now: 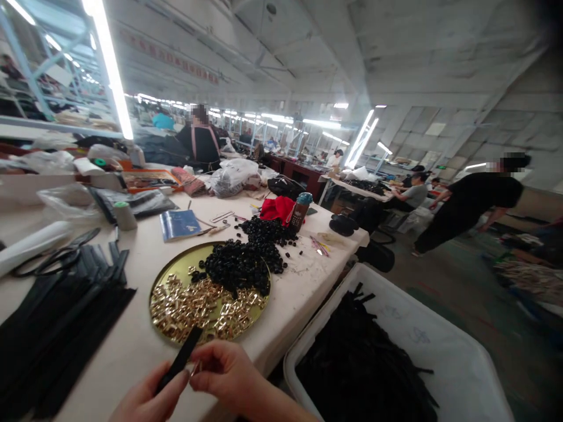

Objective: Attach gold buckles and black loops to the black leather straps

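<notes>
My left hand (152,395) is closed around a short black strap (182,356) that points up toward the tray. Close beside it, my right hand (231,369) pinches a small shiny metal buckle (195,369) at the strap's side; whether the two are joined I cannot tell. Just beyond my hands lies a round gold tray (173,262). Loose gold buckles (189,305) cover its near part, and a heap of small black pieces (240,266) spills over its far rim onto the table.
Black strips (65,328) and scissors (57,255) lie on the left. A blue booklet (180,224), thread cone (125,215), red cloth (277,209) and bottle (301,211) stand farther back. A white bin (461,357) of black straps is on the right. A person (475,199) is beyond it.
</notes>
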`<move>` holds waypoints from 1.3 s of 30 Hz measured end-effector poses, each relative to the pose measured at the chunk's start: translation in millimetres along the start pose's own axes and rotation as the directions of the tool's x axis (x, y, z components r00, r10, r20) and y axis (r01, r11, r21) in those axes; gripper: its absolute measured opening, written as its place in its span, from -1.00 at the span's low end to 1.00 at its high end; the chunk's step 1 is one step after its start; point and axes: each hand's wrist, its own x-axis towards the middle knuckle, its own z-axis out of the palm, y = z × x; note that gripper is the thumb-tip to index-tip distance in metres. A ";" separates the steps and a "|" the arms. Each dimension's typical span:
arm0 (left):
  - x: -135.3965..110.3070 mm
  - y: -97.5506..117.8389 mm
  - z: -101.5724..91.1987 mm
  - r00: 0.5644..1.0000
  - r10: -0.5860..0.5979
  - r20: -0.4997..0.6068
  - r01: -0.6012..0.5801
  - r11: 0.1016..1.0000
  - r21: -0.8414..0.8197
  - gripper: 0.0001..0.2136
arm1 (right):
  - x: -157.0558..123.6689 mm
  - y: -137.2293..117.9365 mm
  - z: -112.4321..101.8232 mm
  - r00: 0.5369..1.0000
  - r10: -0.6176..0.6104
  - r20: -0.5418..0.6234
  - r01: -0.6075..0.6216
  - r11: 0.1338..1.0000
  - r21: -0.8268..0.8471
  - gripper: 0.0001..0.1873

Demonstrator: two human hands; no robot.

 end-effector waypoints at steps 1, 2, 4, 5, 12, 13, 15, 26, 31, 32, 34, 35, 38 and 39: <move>-4.6 6.2 0.3 0.999 -0.037 0.027 0.037 0.999 0.002 -0.61 | -2.9 -0.6 0.1 0.999 -0.033 -0.003 0.033 0.997 -0.068 -0.68; -9.4 12.7 0.4 0.996 -0.062 0.058 0.062 0.998 0.009 -0.63 | -6.0 -1.7 0.3 0.998 -0.061 -0.016 0.059 0.991 -0.122 -0.72; -17.3 24.7 -0.1 0.989 -0.094 0.117 0.093 0.996 0.012 -0.67 | -10.9 -4.7 0.3 1.000 -0.028 0.008 0.028 0.994 -0.108 -0.74; -19.6 29.0 -0.7 0.990 -0.076 0.119 0.077 0.997 -0.005 -0.71 | -12.1 -6.0 -0.1 0.999 0.024 0.027 -0.023 0.999 -0.033 -0.72; -27.5 28.0 -9.0 0.996 0.077 0.054 -0.087 0.976 0.201 -0.86 | -16.4 -8.7 0.9 0.938 0.288 0.195 -0.330 0.914 0.235 -0.60; -28.3 26.2 -9.6 0.994 0.095 0.055 -0.105 0.967 0.230 -0.86 | -17.1 -8.4 2.6 0.937 0.292 0.193 -0.333 0.914 0.231 -0.60; -28.2 22.4 -9.9 0.991 0.107 0.076 -0.124 0.957 0.262 -0.85 | -17.1 -6.5 5.7 0.952 0.269 0.145 -0.292 0.941 0.172 -0.62; -30.1 14.0 -18.1 0.990 0.067 0.126 -0.095 0.967 0.236 -0.72 | -5.7 -2.8 -0.6 0.914 0.371 -0.163 -0.263 0.850 0.456 -0.67; -40.5 18.0 -17.0 0.977 0.110 0.184 -0.166 0.931 0.324 -0.75 | -9.3 -0.5 11.8 0.888 0.457 -0.055 -0.355 0.755 0.552 -0.63; -41.1 19.4 -15.4 0.976 0.131 0.177 -0.184 0.927 0.328 -0.75 | -11.4 0.7 15.4 0.896 0.441 -0.042 -0.359 0.778 0.516 -0.65; -40.9 22.3 -11.7 0.977 0.151 0.149 -0.191 0.931 0.310 -0.79 | -15.7 2.4 21.8 0.928 0.368 -0.054 -0.319 0.864 0.389 -0.71; -40.5 23.7 -9.9 0.980 0.145 0.136 -0.179 0.942 0.284 -0.83 | -17.6 2.7 24.2 0.946 0.312 -0.082 -0.274 0.911 0.308 -0.74; -39.3 26.2 -7.0 0.987 0.079 0.138 -0.103 0.979 0.177 -0.89 | -21.3 2.2 27.4 0.973 0.140 -0.182 -0.125 0.988 0.094 -0.79; -39.0 26.2 -6.8 0.987 0.057 0.148 -0.079 0.986 0.147 -0.86 | -21.8 2.0 27.2 0.974 0.110 -0.200 -0.100 0.993 0.058 -0.80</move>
